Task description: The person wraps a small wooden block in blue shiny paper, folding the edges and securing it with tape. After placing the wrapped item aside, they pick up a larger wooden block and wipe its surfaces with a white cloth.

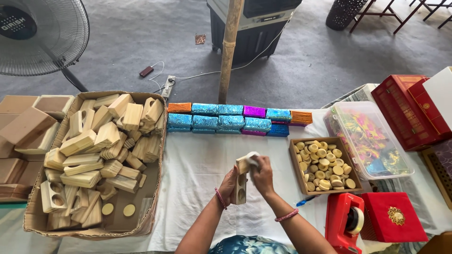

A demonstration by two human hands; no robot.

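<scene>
- White cloth-covered table [197,155] spread across the lower view, grey floor beyond it at twelve o'clock.
- Held upright near six o'clock, just above the cloth: a pale wooden block [241,181] with round holes in its face.
- Left hand [229,184] wrapped round the block's lower side, fingers closed on the wood, a pink bangle at the wrist.
- Right hand [262,175] pressed against the block's top, fingers clamped on a small white cloth [253,157] and the block's upper end.
- Lay at nine o'clock: an open cardboard box [155,207] heaped with similar wooden blocks [101,146], two round discs loose on its floor.
- Sat at three o'clock, near the right hand: a shallow wooden tray [294,164] filled with round wooden discs [325,164].
- Ran along twelve o'clock on the table: a double row of foil-wrapped bricks [230,120] in blue, purple and orange.
- Stood at four o'clock: a red tape dispenser [346,221], touching a red box [391,216] with a gold ornament.
- Rested at two o'clock: a clear plastic tub [367,136] of bright wrappers, red boxes just beyond it.
- Stood on the floor at ten o'clock: a pedestal fan [37,35].
</scene>
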